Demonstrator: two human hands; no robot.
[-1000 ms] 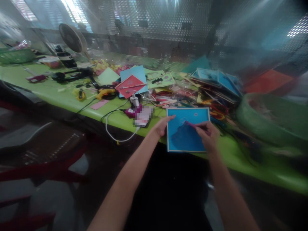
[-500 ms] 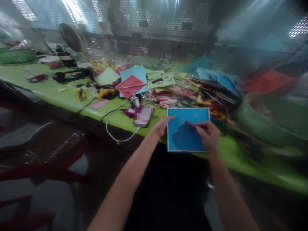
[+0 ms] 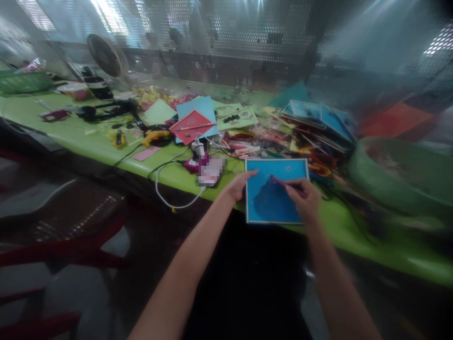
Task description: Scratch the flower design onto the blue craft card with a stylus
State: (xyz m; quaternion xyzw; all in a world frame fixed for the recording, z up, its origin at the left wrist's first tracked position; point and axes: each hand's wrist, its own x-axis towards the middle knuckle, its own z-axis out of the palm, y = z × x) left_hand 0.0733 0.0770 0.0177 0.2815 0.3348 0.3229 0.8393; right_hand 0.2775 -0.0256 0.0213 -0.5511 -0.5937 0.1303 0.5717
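Observation:
A square blue board (image 3: 272, 208) with a pale raised border lies at the front edge of the green table, tilted a little towards me. My left hand (image 3: 240, 185) grips its left border, thumb on the face and fingers underneath. Between the thumb and fingers of my right hand (image 3: 305, 198) is a slim purple pen-like tool (image 3: 288, 184). Its tip meets faint pale lines near the middle of the board. A small pinkish mark (image 3: 288, 168) sits near the upper right corner. The shadow of my right hand falls across the blue face.
Just left of the board are a purple power adapter (image 3: 196, 163) and a looped white cable (image 3: 159, 189). A yellow glue gun (image 3: 155, 137) and coloured cards (image 3: 194, 126) lie further back. A green basket (image 3: 399, 174) stands right, near orange-handled scissors (image 3: 320, 166). A red chair (image 3: 67, 222) is lower left.
My right hand and the purple tool have shifted slightly left and up across the board. The left hand and the board stay in place.

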